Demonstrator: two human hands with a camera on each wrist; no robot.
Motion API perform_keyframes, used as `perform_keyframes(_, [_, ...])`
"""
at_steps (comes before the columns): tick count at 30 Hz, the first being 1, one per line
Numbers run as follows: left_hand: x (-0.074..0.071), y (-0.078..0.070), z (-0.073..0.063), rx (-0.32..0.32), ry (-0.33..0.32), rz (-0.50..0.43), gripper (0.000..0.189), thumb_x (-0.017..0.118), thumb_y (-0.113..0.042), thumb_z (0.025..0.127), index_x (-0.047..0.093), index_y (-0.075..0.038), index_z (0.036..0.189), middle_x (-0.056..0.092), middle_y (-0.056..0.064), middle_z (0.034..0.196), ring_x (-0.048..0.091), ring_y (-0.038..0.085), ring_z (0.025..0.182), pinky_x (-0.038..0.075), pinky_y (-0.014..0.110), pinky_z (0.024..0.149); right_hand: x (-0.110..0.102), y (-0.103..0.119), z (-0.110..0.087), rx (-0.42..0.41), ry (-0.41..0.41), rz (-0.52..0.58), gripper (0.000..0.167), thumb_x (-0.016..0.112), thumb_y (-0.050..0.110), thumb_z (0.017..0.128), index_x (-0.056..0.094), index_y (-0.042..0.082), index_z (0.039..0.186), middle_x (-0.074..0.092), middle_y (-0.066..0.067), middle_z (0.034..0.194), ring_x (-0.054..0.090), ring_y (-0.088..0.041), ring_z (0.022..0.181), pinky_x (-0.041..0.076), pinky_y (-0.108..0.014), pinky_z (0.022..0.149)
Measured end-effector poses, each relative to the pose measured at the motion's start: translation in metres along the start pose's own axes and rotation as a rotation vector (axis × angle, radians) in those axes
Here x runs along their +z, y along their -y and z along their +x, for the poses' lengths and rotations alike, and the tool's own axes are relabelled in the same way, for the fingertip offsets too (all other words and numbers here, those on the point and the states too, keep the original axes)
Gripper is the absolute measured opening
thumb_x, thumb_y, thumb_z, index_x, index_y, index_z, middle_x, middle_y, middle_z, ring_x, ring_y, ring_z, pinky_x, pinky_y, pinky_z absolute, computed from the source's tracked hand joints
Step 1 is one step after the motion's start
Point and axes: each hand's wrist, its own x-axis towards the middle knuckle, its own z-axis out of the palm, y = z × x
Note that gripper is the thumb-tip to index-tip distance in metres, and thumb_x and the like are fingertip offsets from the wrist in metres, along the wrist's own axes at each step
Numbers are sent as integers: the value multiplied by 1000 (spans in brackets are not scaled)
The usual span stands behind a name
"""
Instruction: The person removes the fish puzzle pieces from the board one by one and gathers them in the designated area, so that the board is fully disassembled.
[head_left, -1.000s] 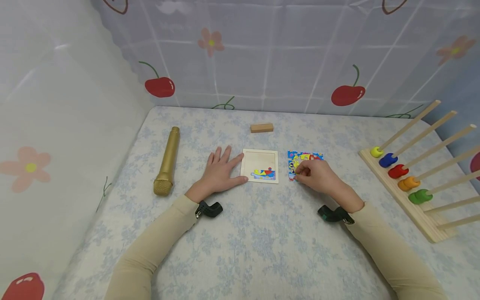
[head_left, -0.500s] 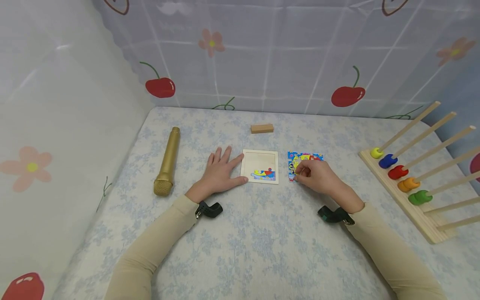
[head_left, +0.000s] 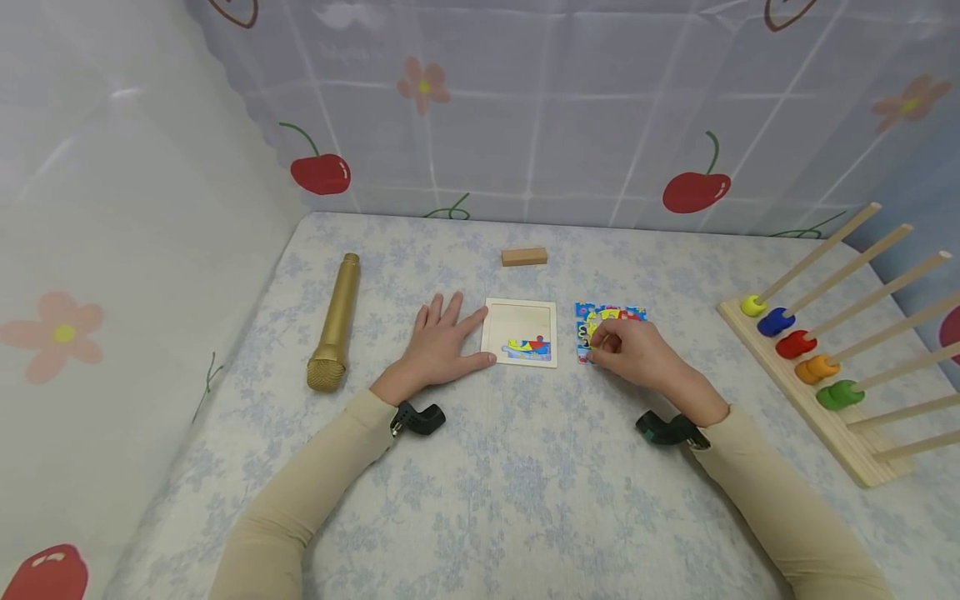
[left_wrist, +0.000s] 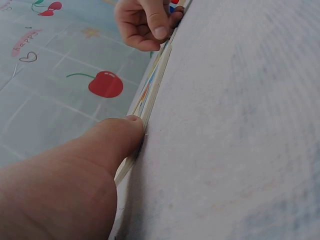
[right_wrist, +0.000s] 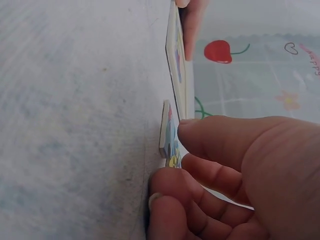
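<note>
My left hand (head_left: pixel 442 346) lies flat with fingers spread, its index fingertip and thumb at the left edge of a square wooden puzzle frame (head_left: pixel 554 325). A few joined puzzle pieces (head_left: pixel 534 347) sit in the frame's lower right part. To the right of it lies a cluster of colourful jigsaw pieces (head_left: pixel 610 313), partly hidden by my right hand (head_left: pixel 633 350). That hand's fingers are curled, and its thumb and fingertips pinch a puzzle piece (right_wrist: pixel 165 132) at the cluster's near left corner. In the left wrist view the left thumb (left_wrist: pixel 127 130) presses against the frame's side.
A gold microphone (head_left: pixel 335 325) lies left of the left hand. Behind the frame is a small wooden block (head_left: pixel 524 257). A wooden counting rack (head_left: pixel 806 375) with coloured beads and slanting pegs stands at the right. A patterned curtain (head_left: pixel 487 108) closes off the back of the table.
</note>
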Motion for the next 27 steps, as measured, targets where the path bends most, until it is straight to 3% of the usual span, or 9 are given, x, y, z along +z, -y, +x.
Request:
perform_keyframes(7, [-2, -1, 0, -5, 1, 4, 83, 59, -62, 94, 30, -26, 163, 5, 19, 172, -7, 45, 159, 2, 64, 126, -4, 5, 2, -30, 13, -10, 14, 77, 13, 88, 70, 4, 94, 62, -3, 72, 51, -14, 66, 43, -26, 59])
perform_keyframes(14, [-1, -1, 0, -4, -2, -4, 83, 59, -62, 94, 31, -25, 162, 5, 19, 172, -7, 45, 159, 2, 65, 125, -3, 27, 13, -76, 47, 14, 17, 75, 14, 89, 71, 3, 101, 65, -5, 80, 54, -14, 69, 44, -27, 61])
perform_keyframes(21, [0, -1, 0, -4, 5, 5, 83, 59, -63, 94, 30, -26, 163, 6, 20, 172, -6, 46, 158, 3, 65, 125, 10, 56, 37, -91, 124, 45, 24, 73, 11, 90, 72, 1, 112, 71, -11, 94, 61, -17, 74, 49, -26, 65])
perform_keyframes(27, [-1, -1, 0, 0, 11, 9, 82, 58, -63, 95, 30, -27, 163, 6, 20, 172, -6, 46, 158, 3, 64, 126, 25, 71, 49, -154, 157, -2, 31, 77, 12, 87, 72, -2, 114, 73, -13, 99, 60, -19, 78, 53, -32, 74])
